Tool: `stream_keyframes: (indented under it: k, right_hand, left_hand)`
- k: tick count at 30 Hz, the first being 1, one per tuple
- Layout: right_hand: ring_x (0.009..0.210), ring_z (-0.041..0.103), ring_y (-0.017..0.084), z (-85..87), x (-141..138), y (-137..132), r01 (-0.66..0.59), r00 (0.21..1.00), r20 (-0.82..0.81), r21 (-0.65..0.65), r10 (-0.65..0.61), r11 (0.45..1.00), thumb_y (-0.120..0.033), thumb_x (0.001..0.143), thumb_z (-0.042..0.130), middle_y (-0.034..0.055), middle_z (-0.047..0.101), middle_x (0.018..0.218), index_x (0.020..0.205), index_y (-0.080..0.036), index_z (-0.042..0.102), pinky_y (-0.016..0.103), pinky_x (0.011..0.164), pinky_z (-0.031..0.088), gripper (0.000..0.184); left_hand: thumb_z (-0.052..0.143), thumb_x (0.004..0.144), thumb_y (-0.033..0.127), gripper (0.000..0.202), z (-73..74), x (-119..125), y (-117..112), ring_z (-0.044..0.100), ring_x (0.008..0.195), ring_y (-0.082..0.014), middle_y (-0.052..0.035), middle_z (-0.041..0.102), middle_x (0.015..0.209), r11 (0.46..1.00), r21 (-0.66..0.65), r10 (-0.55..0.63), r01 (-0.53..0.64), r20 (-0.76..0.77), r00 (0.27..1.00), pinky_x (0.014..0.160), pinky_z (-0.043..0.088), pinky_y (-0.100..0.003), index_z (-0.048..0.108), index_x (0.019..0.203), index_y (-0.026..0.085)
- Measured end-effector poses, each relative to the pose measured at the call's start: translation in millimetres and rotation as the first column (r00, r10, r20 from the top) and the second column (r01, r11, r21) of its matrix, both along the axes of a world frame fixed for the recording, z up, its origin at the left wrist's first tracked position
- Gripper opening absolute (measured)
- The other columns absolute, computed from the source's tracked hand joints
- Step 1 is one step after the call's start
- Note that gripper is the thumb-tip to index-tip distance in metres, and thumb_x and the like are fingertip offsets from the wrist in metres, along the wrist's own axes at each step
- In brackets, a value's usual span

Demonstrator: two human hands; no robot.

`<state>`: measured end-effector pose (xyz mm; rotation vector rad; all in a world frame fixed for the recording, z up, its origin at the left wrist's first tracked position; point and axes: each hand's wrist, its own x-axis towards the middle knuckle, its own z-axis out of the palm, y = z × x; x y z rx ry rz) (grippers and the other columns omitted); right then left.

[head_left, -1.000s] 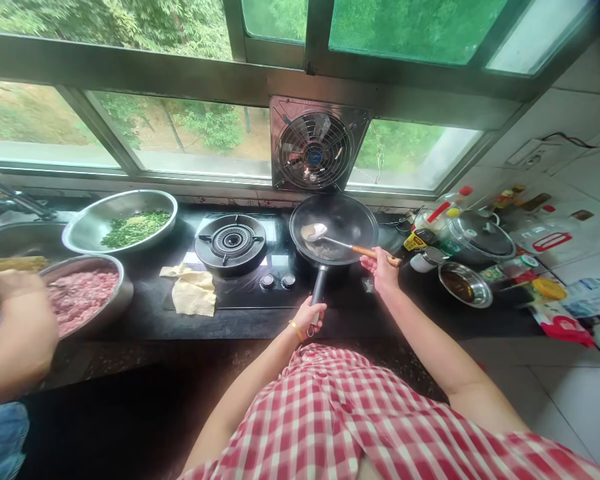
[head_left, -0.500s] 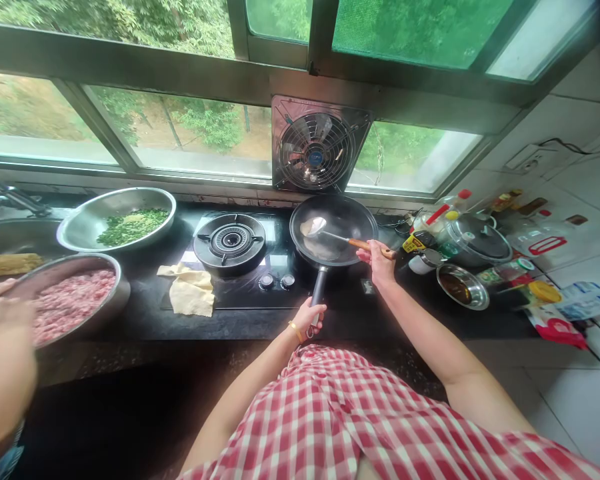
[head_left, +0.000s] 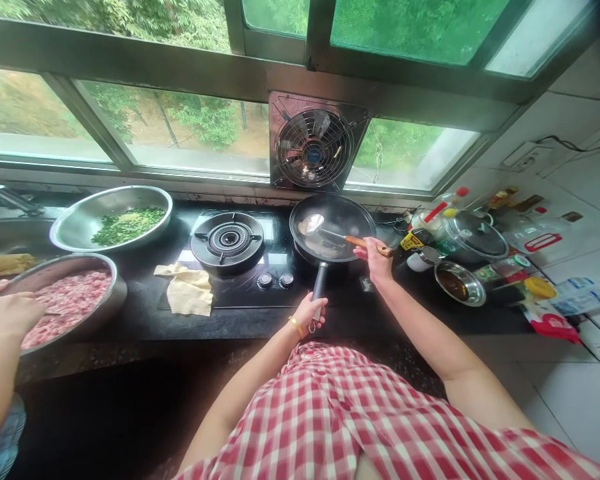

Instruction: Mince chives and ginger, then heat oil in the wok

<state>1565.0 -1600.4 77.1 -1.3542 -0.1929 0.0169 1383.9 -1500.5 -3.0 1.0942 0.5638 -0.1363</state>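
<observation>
My left hand [head_left: 311, 313] is wrapped round the black handle of a dark wok [head_left: 353, 220], which sits on the right burner of the stove. In my right hand [head_left: 379, 259] is the wooden handle of a metal ladle [head_left: 333, 234]. The ladle's bowl rests inside the wok, over at its left side. Pale, shiny liquid shows in the wok bottom around the ladle, though I cannot tell what it is. Left of the wok, the other burner [head_left: 227, 238] has nothing on it, and a folded beige cloth [head_left: 190, 291] lies at the stove's left front.
Another person's hand [head_left: 13, 310] is at a steel bowl of minced meat [head_left: 70, 303] on the left. Behind it stands a steel bowl with chopped greens [head_left: 127, 227]. On the right are a lidded pot [head_left: 480, 237], a small bowl of dark sauce [head_left: 460, 283] and several bottles.
My hands, wok and ladle stay nearly the same, with the view shifted slightly. The other person's hand has moved farther over the minced meat, and a thin utensil now shows there.
</observation>
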Motion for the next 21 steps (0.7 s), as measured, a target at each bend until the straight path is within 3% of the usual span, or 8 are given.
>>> stream_keyframes:
  k: [5, 10, 12, 14, 16, 17, 19, 21]
  right_hand:
    - [0.055, 0.066, 0.013, -0.2, -1.6, -0.3, -0.01, 1.0, 0.03, -0.016, 0.01, 1.0, -0.038, 0.071, 0.065, -0.0012, 0.067, 0.06, 0.086, -0.016, 0.062, 0.022, 0.056, 0.055, 0.027]
    - [0.058, 0.066, 0.014, 2.1, -6.1, -10.0, -0.062, 0.993, 0.101, -0.069, 0.069, 0.996, -0.037, 0.07, 0.065, -0.0012, 0.068, 0.064, 0.083, -0.016, 0.063, 0.024, 0.061, 0.055, 0.024]
    - [0.061, 0.067, 0.014, 5.3, -11.2, -17.9, -0.068, 0.984, 0.153, -0.145, 0.09, 0.987, -0.036, 0.07, 0.065, -0.0007, 0.068, 0.065, 0.081, -0.017, 0.065, 0.025, 0.065, 0.054, 0.022]
    - [0.065, 0.067, 0.014, 9.5, -17.4, -27.2, -0.056, 0.974, 0.203, -0.229, 0.103, 0.972, -0.033, 0.07, 0.066, -0.0006, 0.068, 0.067, 0.081, -0.018, 0.066, 0.026, 0.071, 0.053, 0.019]
    - [0.069, 0.067, 0.014, 14.1, -23.3, -36.8, -0.023, 0.967, 0.237, -0.282, 0.092, 0.959, -0.03, 0.069, 0.066, -0.0011, 0.069, 0.068, 0.08, -0.02, 0.067, 0.026, 0.075, 0.052, 0.015]
    - [0.07, 0.067, 0.014, 16.1, -25.5, -41.5, 0.0, 0.967, 0.245, -0.29, 0.074, 0.957, -0.029, 0.069, 0.067, -0.0012, 0.069, 0.069, 0.08, -0.02, 0.067, 0.027, 0.077, 0.052, 0.014]
    - [0.072, 0.067, 0.015, 19.1, -27.9, -50.9, 0.055, 0.968, 0.251, -0.282, 0.018, 0.958, -0.028, 0.069, 0.067, -0.001, 0.069, 0.071, 0.08, -0.021, 0.067, 0.028, 0.08, 0.051, 0.013]
    - [0.073, 0.068, 0.016, 20.1, -27.8, -61.2, 0.108, 0.966, 0.256, -0.268, -0.038, 0.957, -0.029, 0.07, 0.066, -0.0003, 0.069, 0.07, 0.08, -0.02, 0.067, 0.03, 0.081, 0.051, 0.014]
  left_hand:
    - [0.063, 0.068, 0.048, 0.047, 9.6, 2.3, 1.8, 0.05, 0.04, -0.0081, 0.0052, 0.05, 0.058, 0.999, -0.007, -0.031, 0.031, -0.004, 1.0, 0.036, 0.035, -0.015, 0.04, 0.1, 0.021]
    - [0.049, 0.075, 0.06, 0.049, 1.2, 5.1, 17.6, 0.053, 0.044, -0.0115, 0.002, 0.052, 0.057, 0.998, -0.03, -0.048, 0.047, -0.034, 0.998, 0.041, 0.042, -0.021, 0.045, 0.1, 0.018]
    - [0.052, 0.076, 0.056, 0.045, -6.4, 6.1, 32.3, 0.05, 0.042, -0.0091, 0.0027, 0.05, 0.057, 0.995, 0.096, -0.024, 0.027, -0.04, 0.999, 0.043, 0.042, -0.021, 0.049, 0.097, 0.017]
    - [0.055, 0.077, 0.047, 0.036, -14.1, 6.7, 51.2, 0.047, 0.042, -0.0075, 0.0028, 0.05, 0.058, 0.949, 0.316, 0.005, 0.016, -0.066, 0.998, 0.045, 0.04, -0.02, 0.053, 0.096, 0.017]
    - [0.054, 0.079, 0.039, 0.027, -20.3, 7.6, 71.5, 0.05, 0.047, -0.0091, 0.0009, 0.053, 0.062, 0.823, 0.567, 0.033, 0.023, -0.089, 0.996, 0.051, 0.042, -0.022, 0.056, 0.095, 0.018]
    - [0.053, 0.08, 0.036, 0.023, -22.7, 8.4, 81.2, 0.052, 0.053, -0.0109, -0.0006, 0.054, 0.065, 0.727, 0.686, 0.047, 0.025, -0.086, 0.995, 0.057, 0.043, -0.024, 0.058, 0.095, 0.019]
    - [0.05, 0.082, 0.031, 0.022, -25.8, 11.4, 98.0, 0.057, 0.071, -0.0157, -0.0048, 0.058, 0.077, 0.478, 0.877, 0.037, 0.05, -0.077, 0.996, 0.071, 0.044, -0.029, 0.061, 0.097, 0.019]
    - [0.046, 0.084, 0.03, 0.029, -27.4, 16.3, 110.6, 0.057, 0.088, -0.0201, -0.0088, 0.059, 0.092, 0.224, 0.965, -0.028, 0.133, -0.13, 0.991, 0.082, 0.041, -0.032, 0.06, 0.107, 0.02]
